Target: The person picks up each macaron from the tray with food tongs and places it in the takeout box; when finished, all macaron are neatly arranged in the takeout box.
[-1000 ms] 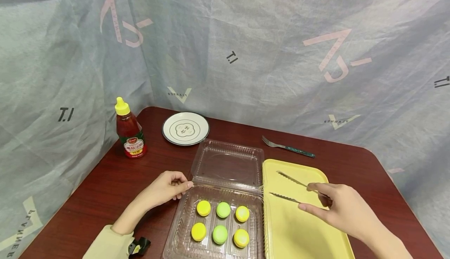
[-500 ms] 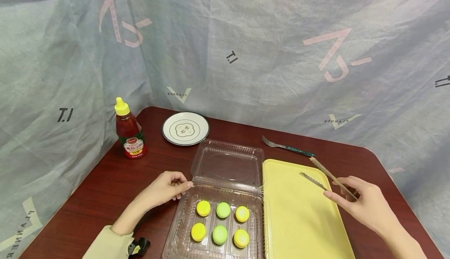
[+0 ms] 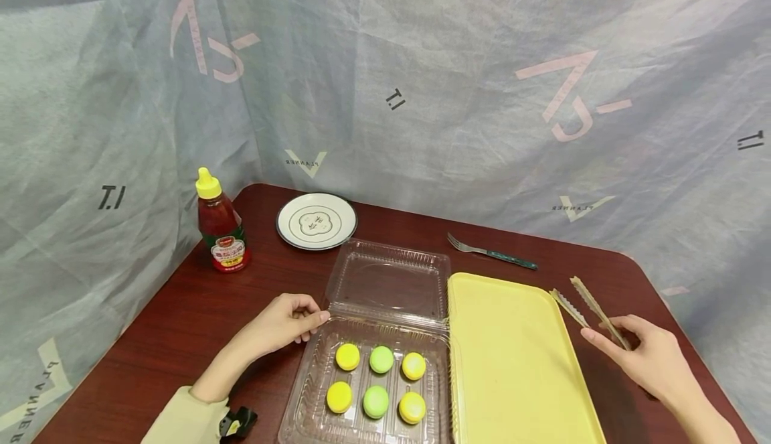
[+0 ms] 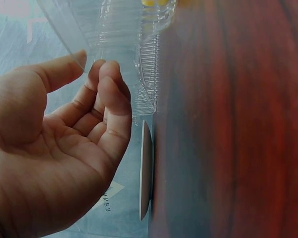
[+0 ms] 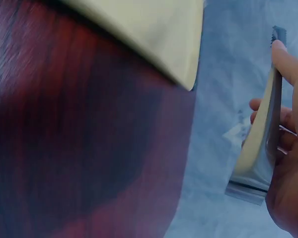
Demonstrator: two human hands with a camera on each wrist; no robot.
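Observation:
My left hand pinches the left edge of a clear plastic clamshell box near its hinge. In the left wrist view, thumb and fingertips meet at the thin plastic edge. The box lies with its lid folded back. Inside sit two rows of macarons, some yellow, some green. My right hand holds metal tongs with serrated tips, between thumb and fingers. Their arms stand apart with nothing between them, over the table to the right of a yellow tray.
A ketchup bottle with a yellow cap stands at the back left. Beside it lies a white plate with a dark rim. A fork with a green handle rests behind the tray. Grey cloth hangs behind the table.
My right hand has carried the tongs rightward from over the yellow tray to beyond its right edge. The left hand, box and macarons stay put.

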